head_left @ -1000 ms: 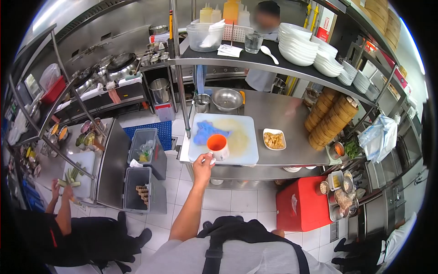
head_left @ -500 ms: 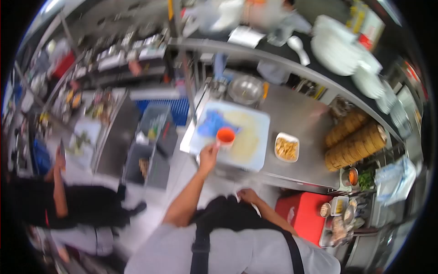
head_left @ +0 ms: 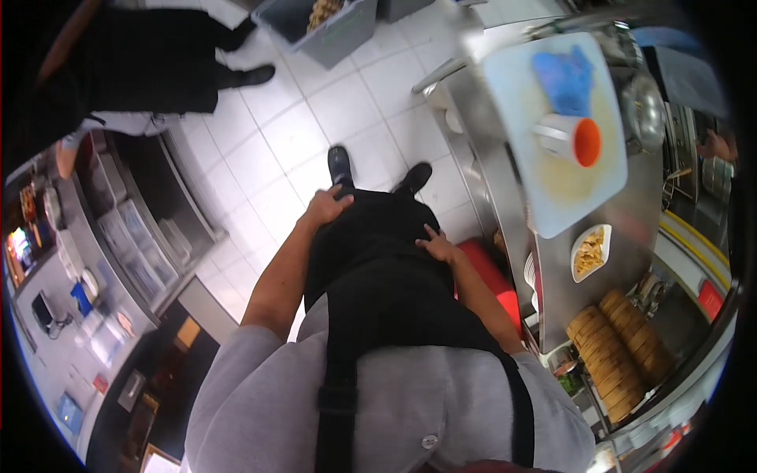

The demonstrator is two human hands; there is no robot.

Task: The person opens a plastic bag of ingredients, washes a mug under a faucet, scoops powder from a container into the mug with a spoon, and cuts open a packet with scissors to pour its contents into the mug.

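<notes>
My left hand (head_left: 327, 207) rests against the side of the black apron (head_left: 371, 240), thumb and fingers apart. On the apron's other side, my right hand (head_left: 436, 243) lies with its fingers spread. Neither hand visibly holds anything. To the right, a white cup with an orange inside (head_left: 552, 135) stands on the white cutting board (head_left: 544, 209). A crumpled blue cloth or glove (head_left: 566, 83) lies beside it on the board. Next to the board, a white dish (head_left: 579, 272) holds yellowish food pieces.
The steel counter (head_left: 544, 296) runs along my right, with stacked bamboo steamers (head_left: 603, 359) and a metal bowl (head_left: 645, 114). A red box (head_left: 489, 284) sits low beside my right arm. A co-worker in black (head_left: 150, 59) stands at upper left, near a grey bin (head_left: 327, 47).
My left hand has let go of the cup on the board and moved back to the apron. The view has turned and tilted down. My right hand stays at the apron.
</notes>
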